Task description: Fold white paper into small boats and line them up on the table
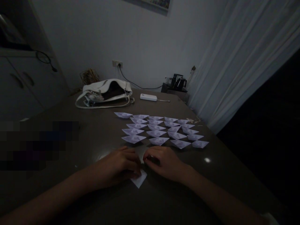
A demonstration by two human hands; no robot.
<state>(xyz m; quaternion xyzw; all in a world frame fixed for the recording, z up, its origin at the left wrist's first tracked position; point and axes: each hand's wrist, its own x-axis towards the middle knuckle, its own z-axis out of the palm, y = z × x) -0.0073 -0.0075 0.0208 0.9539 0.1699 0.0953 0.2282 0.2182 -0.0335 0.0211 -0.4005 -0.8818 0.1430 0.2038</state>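
Observation:
Both my hands rest on a dark table (70, 134) near its front edge, pressing a small white sheet of paper (139, 180) between them. My left hand (119, 167) covers the paper's left part with curled fingers. My right hand (164, 162) pinches the paper's upper right side, fingers bent. Only a pointed white corner of the paper shows below the hands. Just beyond my hands lie several folded white paper boats (159, 131) in rows.
A white handbag (105, 92) lies open at the table's far side, with a white flat device (148, 97) to its right. A cable runs to a wall socket (117, 64). A kettle (178, 82) stands on a low shelf by the white curtain (236, 62). Cabinets stand at left.

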